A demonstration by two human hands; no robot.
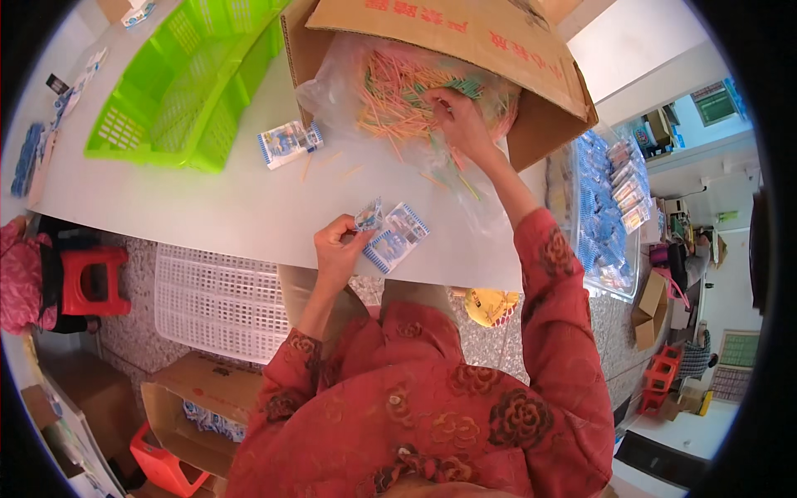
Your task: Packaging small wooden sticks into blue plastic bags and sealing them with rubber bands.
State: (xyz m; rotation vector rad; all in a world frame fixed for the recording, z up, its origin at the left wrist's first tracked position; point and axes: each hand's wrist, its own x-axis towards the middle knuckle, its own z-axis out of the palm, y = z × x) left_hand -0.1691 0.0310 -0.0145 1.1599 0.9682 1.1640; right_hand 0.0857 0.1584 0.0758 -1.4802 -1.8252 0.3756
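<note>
My left hand point(339, 246) pinches the edge of a small blue-and-white packet point(369, 216), held upright over the near edge of the table. Flat beside it lies another such packet point(398, 238). Up in the open cardboard box point(448, 31), my right hand point(462, 120) reaches into a heap of thin coloured sticks point(390, 83), pink, orange and green. Its fingers are closed among the green sticks point(465, 86); exactly how many they grip is hidden. Clear plastic lining point(336, 79) spills from the box around the heap.
A bright green basket point(178, 91) stands at the far left. Near it lie more packets point(288, 144) on the white table point(224, 199). At right is a clear bin point(602, 224) full of blue packets. A white crate point(217, 303) and a red stool point(95, 280) stand below.
</note>
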